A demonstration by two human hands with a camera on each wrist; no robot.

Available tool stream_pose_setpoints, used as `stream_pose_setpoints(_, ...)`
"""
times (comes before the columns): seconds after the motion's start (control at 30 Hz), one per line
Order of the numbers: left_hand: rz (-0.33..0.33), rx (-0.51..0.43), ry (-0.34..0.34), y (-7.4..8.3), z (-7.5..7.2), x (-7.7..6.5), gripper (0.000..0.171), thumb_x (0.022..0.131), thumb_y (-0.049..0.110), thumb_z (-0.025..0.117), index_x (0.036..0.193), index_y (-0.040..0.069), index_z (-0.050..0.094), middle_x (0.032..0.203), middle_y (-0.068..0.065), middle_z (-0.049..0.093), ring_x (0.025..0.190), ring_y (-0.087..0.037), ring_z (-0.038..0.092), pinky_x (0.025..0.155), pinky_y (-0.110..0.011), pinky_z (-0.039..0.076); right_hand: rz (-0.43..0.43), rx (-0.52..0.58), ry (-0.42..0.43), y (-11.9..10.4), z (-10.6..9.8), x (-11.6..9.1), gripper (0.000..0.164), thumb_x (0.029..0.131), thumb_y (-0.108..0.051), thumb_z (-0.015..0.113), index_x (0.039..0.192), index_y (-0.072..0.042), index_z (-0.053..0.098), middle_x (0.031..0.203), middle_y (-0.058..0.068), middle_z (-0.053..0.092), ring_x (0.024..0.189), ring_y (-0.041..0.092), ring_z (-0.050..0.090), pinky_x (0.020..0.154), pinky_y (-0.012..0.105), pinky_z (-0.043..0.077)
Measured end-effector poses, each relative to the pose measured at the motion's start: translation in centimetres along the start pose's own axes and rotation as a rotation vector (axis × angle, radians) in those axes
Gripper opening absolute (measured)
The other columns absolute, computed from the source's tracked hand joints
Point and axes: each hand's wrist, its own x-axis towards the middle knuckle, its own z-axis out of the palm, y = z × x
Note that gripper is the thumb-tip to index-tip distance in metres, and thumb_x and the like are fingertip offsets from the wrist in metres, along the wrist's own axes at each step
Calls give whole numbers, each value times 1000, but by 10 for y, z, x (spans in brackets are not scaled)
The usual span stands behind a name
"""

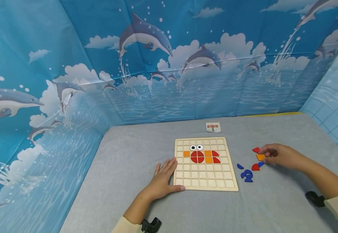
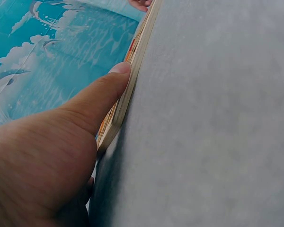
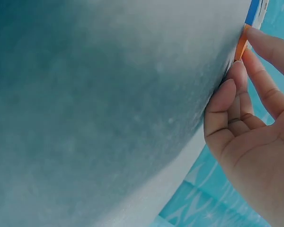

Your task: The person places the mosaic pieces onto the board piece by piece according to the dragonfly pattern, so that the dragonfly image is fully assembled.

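A wooden grid board lies on the grey table. On it, a red circle of quarter pieces sits under two round eye pieces, with orange squares and red quarter pieces to the right and another orange square to the left. My left hand rests at the board's lower left corner, fingers spread along the left edge and thumb on the near edge. Right of the board, my right hand pinches an orange square piece between thumb and index finger.
Several blue half-round pieces and red quarter pieces lie loose between the board and my right hand. A small pattern card lies behind the board. A dolphin-print curtain hangs along the table's back and left side.
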Motion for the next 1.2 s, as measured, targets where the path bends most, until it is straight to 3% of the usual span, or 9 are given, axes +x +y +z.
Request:
stream_pose_setpoints(0.53,6,4,2,2,-1,-1,107,83,63,74,162,14,22,172,4,14,160,-24,9,127,-59,-2,-11,-8,20,-4,0,2,26,87,-17,76,109,-5,69,92,0,60,84,13,52,65,21,48)
stream_pose_setpoints(0.93,3,9,2,1,0,-1,107,82,63,74,163,14,22,172,5,14,160,-24,9,127,-59,-2,-17,19,20,-38,4,14,28,87,-20,78,109,-5,69,94,3,61,84,17,52,63,22,46)
stream_pose_setpoints(1.2,5,17,3,0,0,-1,108,82,64,73,163,15,21,172,5,14,160,-24,8,127,-59,-1,-84,37,6,-69,11,24,28,88,-22,77,112,-8,69,100,5,61,83,17,51,63,24,47)
